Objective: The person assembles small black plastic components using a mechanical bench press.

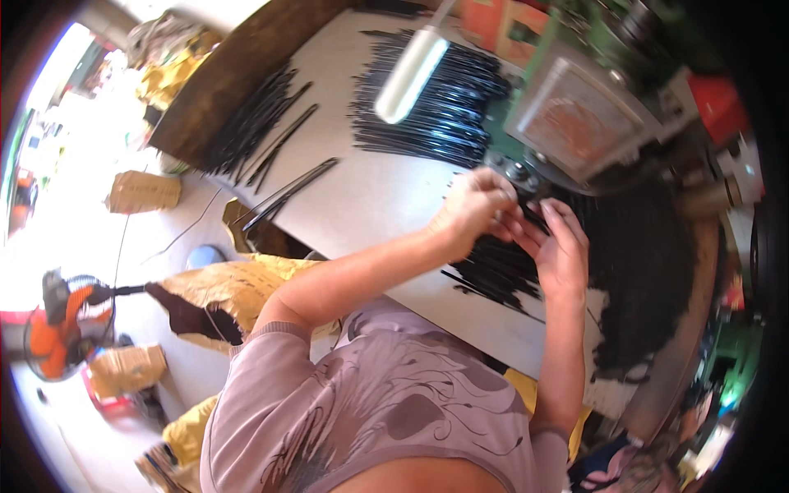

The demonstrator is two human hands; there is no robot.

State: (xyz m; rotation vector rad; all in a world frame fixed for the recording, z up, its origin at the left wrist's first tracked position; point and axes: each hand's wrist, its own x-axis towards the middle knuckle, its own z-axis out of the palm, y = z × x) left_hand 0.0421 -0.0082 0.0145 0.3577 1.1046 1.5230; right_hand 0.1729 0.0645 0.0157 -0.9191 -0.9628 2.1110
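Head view: we record the left hand, fingers curled, and the right hand, partly spread, its thumb and fingers bent toward the left; fingertips meet or nearly so. A dark sliver shows between them; we cannot tell whether either hand grips it. Black strips lie below the hands on the white table, in front of a green machine. Containers: we list one yellow paper sack, mouth gaping, dark inside, contents indistinct; two brown packages, contents hidden; orange boxes behind the strips.
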